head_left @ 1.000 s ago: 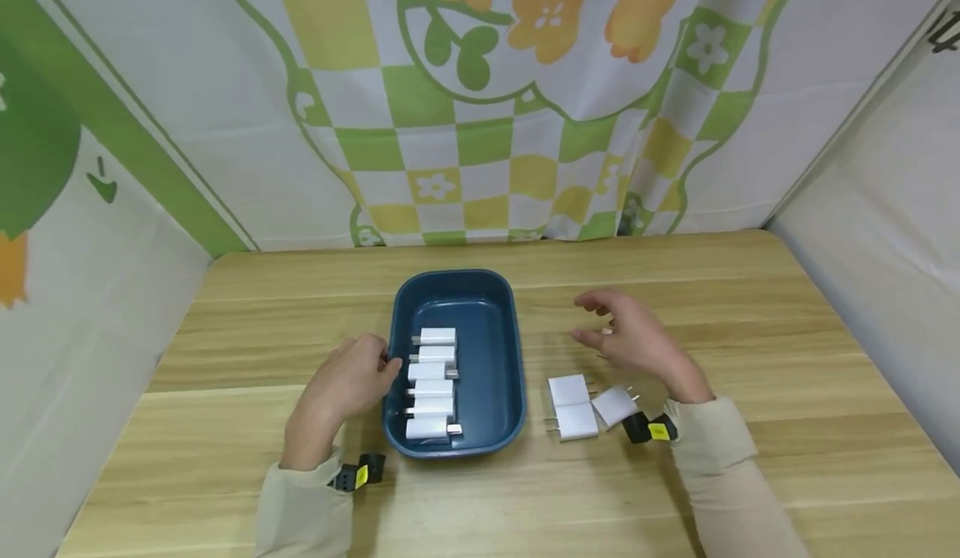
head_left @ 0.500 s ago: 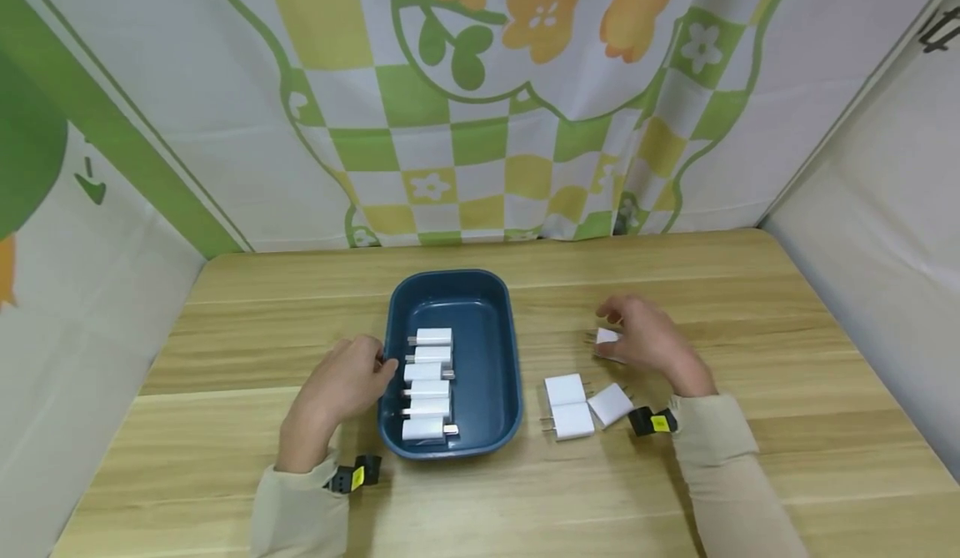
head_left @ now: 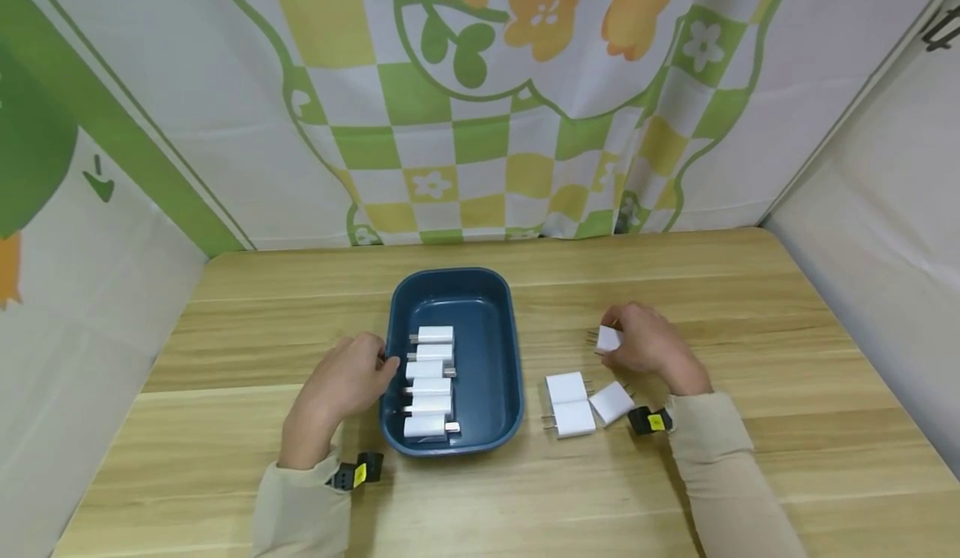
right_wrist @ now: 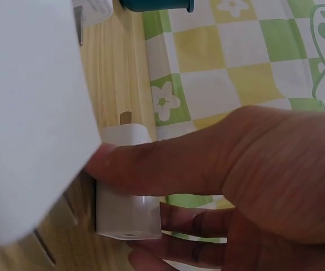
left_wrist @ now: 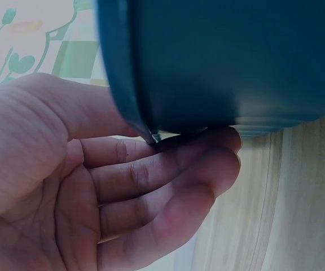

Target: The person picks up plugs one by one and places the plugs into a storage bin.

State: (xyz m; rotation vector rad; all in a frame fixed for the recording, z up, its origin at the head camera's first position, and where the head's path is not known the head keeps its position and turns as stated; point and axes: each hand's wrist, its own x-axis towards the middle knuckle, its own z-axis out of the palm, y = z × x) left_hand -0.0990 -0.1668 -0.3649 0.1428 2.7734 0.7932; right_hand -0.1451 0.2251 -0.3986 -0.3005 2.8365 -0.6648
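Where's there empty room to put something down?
On the table, right of the right hand, between it and the curtain, or left of the left hand. In the blue tray, the right side is bare. It's crowded at the tray's left, with six plugs, and between tray and right sleeve, where three loose plugs lie together.

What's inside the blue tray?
Six white plugs lie lined up toward the left side of the blue tray. They cover what's right underneath them, so I can't see that part.

Tray (head_left: 486,374) on tbl (head_left: 480,508), 6 adapters (head_left: 432,386) in its L half, 4 more adapters (head_left: 573,419) to its R, curtain (head_left: 480,143) behind.
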